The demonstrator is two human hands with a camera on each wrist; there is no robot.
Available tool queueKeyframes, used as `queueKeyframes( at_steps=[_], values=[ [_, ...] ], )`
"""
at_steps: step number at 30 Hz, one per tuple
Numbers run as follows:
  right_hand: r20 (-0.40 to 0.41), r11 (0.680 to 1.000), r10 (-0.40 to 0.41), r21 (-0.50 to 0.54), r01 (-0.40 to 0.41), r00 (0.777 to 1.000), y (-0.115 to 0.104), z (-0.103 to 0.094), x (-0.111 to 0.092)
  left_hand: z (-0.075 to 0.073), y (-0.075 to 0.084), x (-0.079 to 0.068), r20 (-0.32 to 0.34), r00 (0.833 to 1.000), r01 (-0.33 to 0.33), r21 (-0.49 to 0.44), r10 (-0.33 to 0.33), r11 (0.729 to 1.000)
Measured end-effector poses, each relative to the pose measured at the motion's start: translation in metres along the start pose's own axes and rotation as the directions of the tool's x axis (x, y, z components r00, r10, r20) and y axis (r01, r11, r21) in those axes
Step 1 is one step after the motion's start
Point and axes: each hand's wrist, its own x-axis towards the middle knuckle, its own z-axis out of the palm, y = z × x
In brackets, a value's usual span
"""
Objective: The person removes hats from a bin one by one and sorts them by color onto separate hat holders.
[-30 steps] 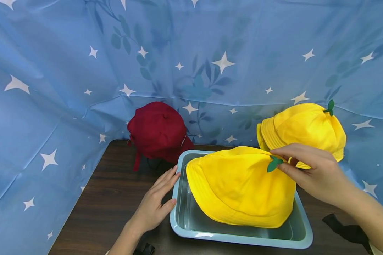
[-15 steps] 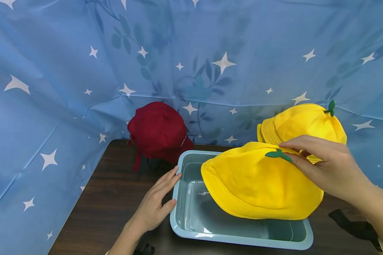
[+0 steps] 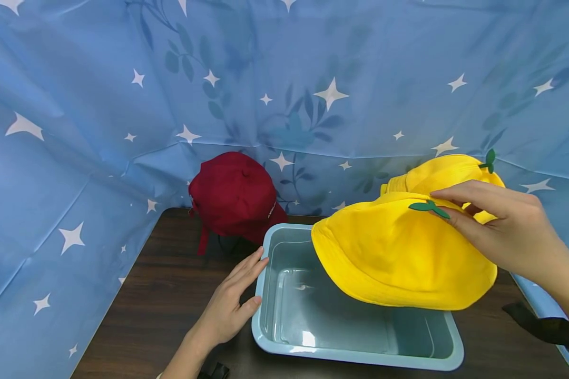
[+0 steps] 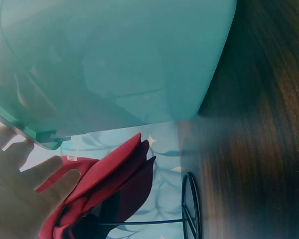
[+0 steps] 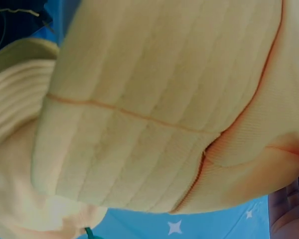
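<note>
A yellow bucket hat (image 3: 398, 252) with a green leaf sprout hangs over the right part of the light blue plastic basin (image 3: 284, 350). My right hand (image 3: 507, 226) pinches its crown beside the sprout, between thumb and fingers. In the right wrist view the hat's stitched brim (image 5: 139, 109) fills most of the picture. My left hand (image 3: 229, 300) rests with extended fingers against the basin's left rim; the left wrist view shows the fingers (image 4: 37, 174) at the basin's edge. The basin's bottom shows bare where the hat does not cover it.
Behind the held hat is a second yellow hat (image 3: 448, 171) with a sprout. A dark red cap (image 3: 237, 195) sits at the back left, and a black wire stand (image 4: 190, 206) shows under it. The dark wooden table (image 3: 161, 295) meets a blue star-patterned curtain (image 3: 123, 105).
My right hand has lifted the yellow bucket hat up and to the right, uncovering more of the basin's inside. My left hand has stayed on the rim.
</note>
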Motion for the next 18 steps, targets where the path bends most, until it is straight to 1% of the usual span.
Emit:
queueKeyframes(
  at_steps=[5,8,11,14,16,18],
  values=[
    [-0.016,0.999,0.027,-0.036,-0.027,1.0,0.006,-0.008,0.004,0.0,0.002,0.001,0.005,1.0,0.031,-0.023,-0.031,0.999],
    [-0.035,0.997,0.044,-0.06,-0.046,0.998,0.008,-0.013,0.007,0.0,0.002,0.001,0.005,0.999,0.036,-0.03,-0.036,0.999],
    [-0.05,0.996,0.065,-0.049,-0.068,0.997,0.011,-0.017,0.008,0.0,0.001,0.001,0.001,1.0,0.019,-0.016,-0.019,1.0],
    [-0.046,0.994,0.088,-0.052,-0.091,0.995,0.014,-0.021,0.01,0.001,-0.001,0.0,-0.006,1.0,-0.005,0.003,0.005,1.0],
    [-0.037,0.992,0.103,-0.066,-0.105,0.994,0.015,-0.024,0.011,0.001,-0.001,0.0,-0.008,1.0,-0.015,0.006,0.015,1.0],
    [-0.02,0.985,0.137,-0.101,-0.139,0.99,0.014,-0.027,0.014,0.001,-0.001,0.0,-0.008,1.0,-0.015,0.005,0.015,1.0]
  ],
)
